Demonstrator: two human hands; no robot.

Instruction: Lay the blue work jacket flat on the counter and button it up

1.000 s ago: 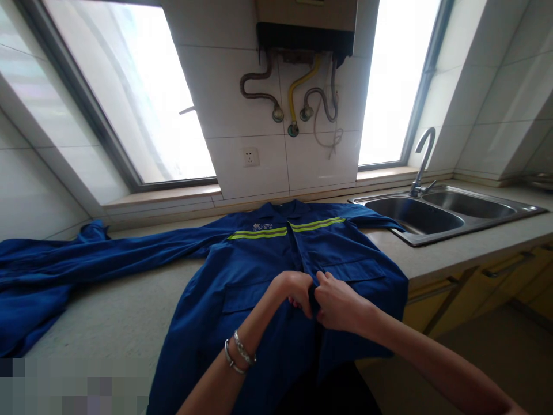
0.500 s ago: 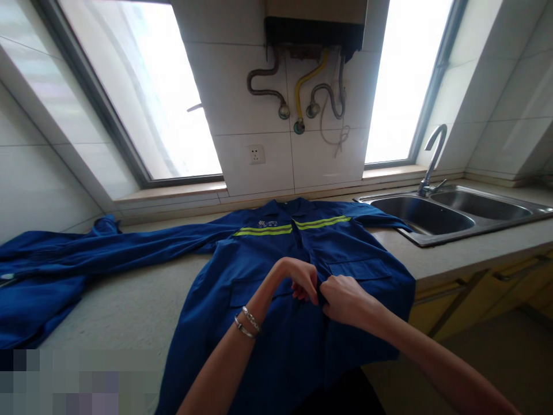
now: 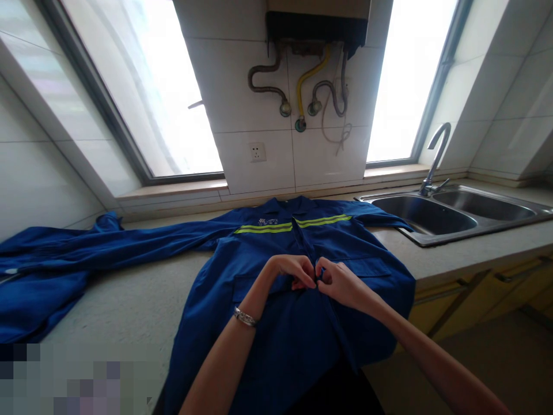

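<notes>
A blue work jacket with yellow-green reflective stripes lies spread on the counter, its collar toward the wall and its hem hanging over the front edge. At the middle of the front opening, my left hand pinches one edge of the jacket. Close against it on the right, my right hand pinches the placket, thumb and forefinger curled together. The fingertips of both hands almost meet. Whatever small fastening may lie between them is hidden. Bracelets circle my left wrist.
More blue clothing lies bunched at the left of the counter. To the right is a double steel sink with a tap. A heater with hoses hangs on the tiled wall between two windows.
Both hands have shifted slightly up the front opening. My right fingers have turned into a clearer pinch, and the lower front edge of the jacket has lifted and swung right.
</notes>
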